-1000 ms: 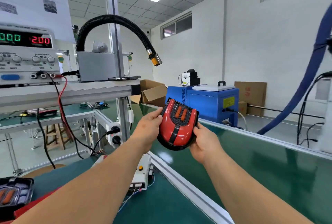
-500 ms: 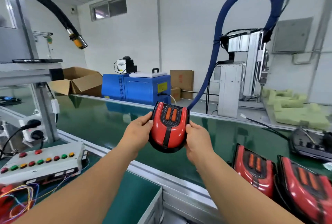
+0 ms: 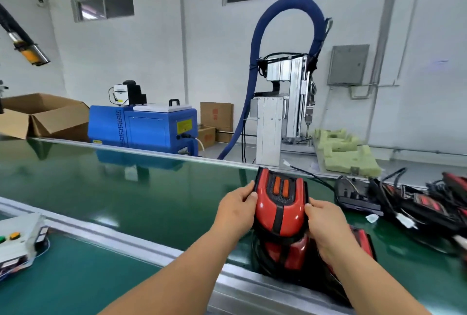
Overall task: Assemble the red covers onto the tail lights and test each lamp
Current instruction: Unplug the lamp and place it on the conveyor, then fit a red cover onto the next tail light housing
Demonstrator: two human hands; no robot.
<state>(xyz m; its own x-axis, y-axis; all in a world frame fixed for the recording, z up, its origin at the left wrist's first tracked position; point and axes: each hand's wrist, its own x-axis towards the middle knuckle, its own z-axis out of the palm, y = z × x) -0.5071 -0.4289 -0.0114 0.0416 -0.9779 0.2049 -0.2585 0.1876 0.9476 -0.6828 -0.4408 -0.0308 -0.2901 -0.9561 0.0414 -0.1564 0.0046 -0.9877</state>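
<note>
Since half a second ago my view has swung right. The button box (image 3: pixel 20 241) on the desk (image 3: pixel 75 276) has slid to the left edge, and the blue machine (image 3: pixel 144 127) behind the conveyor belt (image 3: pixel 113 193) now sits left of my arms. The tail light (image 3: pixel 279 203) I carry has moved from over bare belt to just above the red lamps at the belt's near edge.

My left grip (image 3: pixel 237 211) is clamped on the tail light's left flank, thumb and fingertips on the rim of the red cover. The light sits between both grips, tilted toward me. Its narrow end, with two orange strips, points up and away, and a black stripe runs down its middle. My right grip (image 3: pixel 326 223) is clamped on the right flank, thumb pressing the cover's edge.

Directly beneath the held light lies a second tail light (image 3: pixel 285 251); I cannot tell whether the two touch. A third tail light (image 3: pixel 362 241) shows just past my right wrist. Further right, black lamp housings (image 3: pixel 358 196) with wires are heaped on the belt.
</note>
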